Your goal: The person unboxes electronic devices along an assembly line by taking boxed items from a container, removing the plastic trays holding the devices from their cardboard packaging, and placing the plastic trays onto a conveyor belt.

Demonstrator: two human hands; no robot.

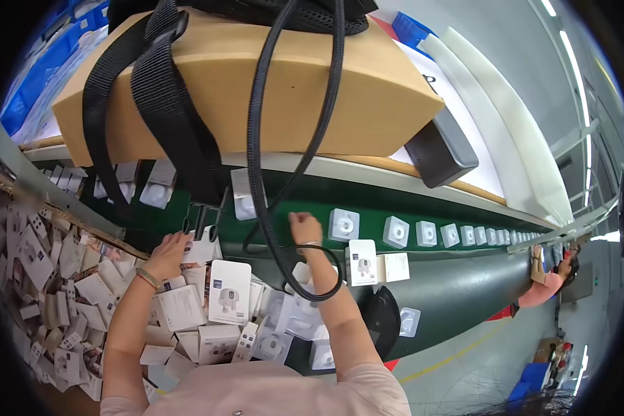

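Observation:
My left hand (168,258) is at a small white carton (202,248) on the heap, its fingertips closed at the carton's left edge. Over the green conveyor belt (371,215) is my right hand (305,229), with curled fingers; whatever they may hold is hidden. Clear plastic trays with round white centres, such as this tray (344,224), lie in a row along the belt. A white printed box (229,292) stands between my arms, and another printed box (361,263) is right of my right wrist. Stacked clear trays (295,313) lie beside my right forearm.
A large brown cardboard box (215,97) sits on the shelf above the belt, with black straps and a cable hanging in front. Many loose white cartons (55,298) fill the left side. A person in pink (539,286) is at the belt's far right.

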